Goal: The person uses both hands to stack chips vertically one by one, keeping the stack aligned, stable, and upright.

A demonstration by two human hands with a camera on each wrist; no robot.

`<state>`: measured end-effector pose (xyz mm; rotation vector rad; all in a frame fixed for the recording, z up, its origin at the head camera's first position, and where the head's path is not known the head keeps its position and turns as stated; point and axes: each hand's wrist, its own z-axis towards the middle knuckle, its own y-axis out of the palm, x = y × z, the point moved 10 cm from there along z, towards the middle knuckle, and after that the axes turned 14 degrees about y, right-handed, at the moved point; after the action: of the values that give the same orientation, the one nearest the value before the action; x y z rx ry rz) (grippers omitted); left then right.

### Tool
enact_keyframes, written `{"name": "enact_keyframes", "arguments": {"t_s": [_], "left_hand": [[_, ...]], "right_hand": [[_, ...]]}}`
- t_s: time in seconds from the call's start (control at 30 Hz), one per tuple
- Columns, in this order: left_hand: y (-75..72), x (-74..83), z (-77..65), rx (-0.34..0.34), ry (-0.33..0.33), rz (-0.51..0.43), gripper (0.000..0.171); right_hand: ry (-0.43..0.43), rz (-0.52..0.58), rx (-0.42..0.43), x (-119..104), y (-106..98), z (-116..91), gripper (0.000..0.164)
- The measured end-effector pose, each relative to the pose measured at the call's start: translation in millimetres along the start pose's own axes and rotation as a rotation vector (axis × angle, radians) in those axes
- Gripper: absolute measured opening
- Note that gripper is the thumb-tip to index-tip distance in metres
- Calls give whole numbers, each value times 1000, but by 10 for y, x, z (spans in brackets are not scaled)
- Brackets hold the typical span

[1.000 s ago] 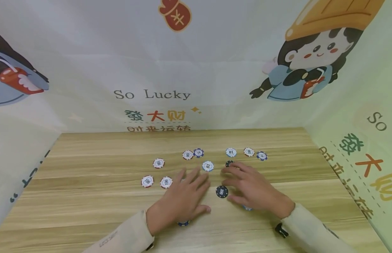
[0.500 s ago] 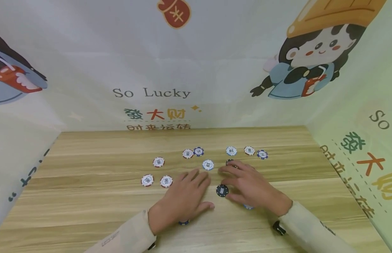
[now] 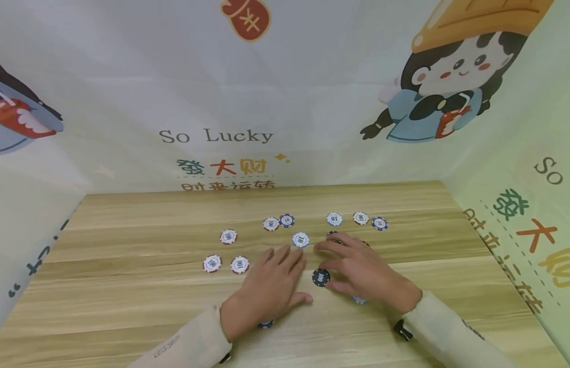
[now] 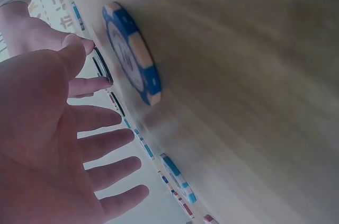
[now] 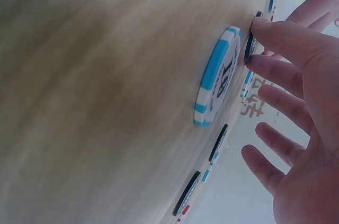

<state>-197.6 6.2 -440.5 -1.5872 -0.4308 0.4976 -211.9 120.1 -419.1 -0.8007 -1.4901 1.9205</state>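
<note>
In the head view, my right hand (image 3: 363, 271) pinches the edge of a black 100 poker chip (image 3: 321, 277) between thumb and index finger. That chip lies flat on the table; the other right fingers spread loosely over another black chip (image 3: 334, 235), partly covered. A light-blue chip (image 5: 218, 78) sits beneath the right palm. My left hand (image 3: 268, 283) hovers low with straight, spread fingers, holding nothing. Below its wrist lies a dark-blue chip (image 4: 130, 54), while a light-blue chip (image 4: 177, 177) rests near its fingertips in the left wrist view.
Red-edged 100 chips (image 3: 212, 263) lie scattered on the left of the wooden table (image 3: 128, 301). Several blue and red-edged chips form a loose row at the back, including a light-blue one (image 3: 334, 219). Printed fabric walls (image 3: 312, 102) enclose the table's back and sides.
The right thumb and index finger have come in leftward to the black chip's edge. My left hand has shifted slightly right. The chips stay in place on the table.
</note>
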Motion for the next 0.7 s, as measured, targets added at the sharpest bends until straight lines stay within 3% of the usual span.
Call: {"name": "enact_keyframes", "arguments": {"t_s": [0.7], "left_hand": [[-76,81,-176,58,29,79,68]], "right_hand": [[-31,5,-46,-185,33,101,34]]}}
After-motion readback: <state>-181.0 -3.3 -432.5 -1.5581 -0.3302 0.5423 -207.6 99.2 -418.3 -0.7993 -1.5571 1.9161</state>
